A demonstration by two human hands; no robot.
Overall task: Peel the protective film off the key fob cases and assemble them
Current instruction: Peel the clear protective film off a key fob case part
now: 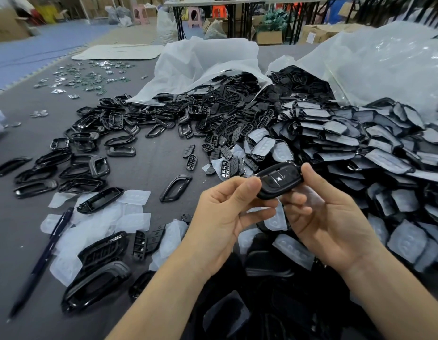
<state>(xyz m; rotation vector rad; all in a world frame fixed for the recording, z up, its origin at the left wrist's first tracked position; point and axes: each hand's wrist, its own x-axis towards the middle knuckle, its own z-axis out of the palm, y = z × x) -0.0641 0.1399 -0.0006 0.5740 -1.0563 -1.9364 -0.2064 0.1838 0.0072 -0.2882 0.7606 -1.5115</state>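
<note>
A key fob case (279, 182) is pinched at opposite ends by the left hand (225, 217) and right hand (335, 227), raised above the bench (156, 165), apparently so its halves can be pressed together.

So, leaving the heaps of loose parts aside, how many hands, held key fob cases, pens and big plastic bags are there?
hands: 2, the left hand and the right hand
key fob case, held by both hands: 1
pen: 1
plastic bags: 2
total: 6
</note>
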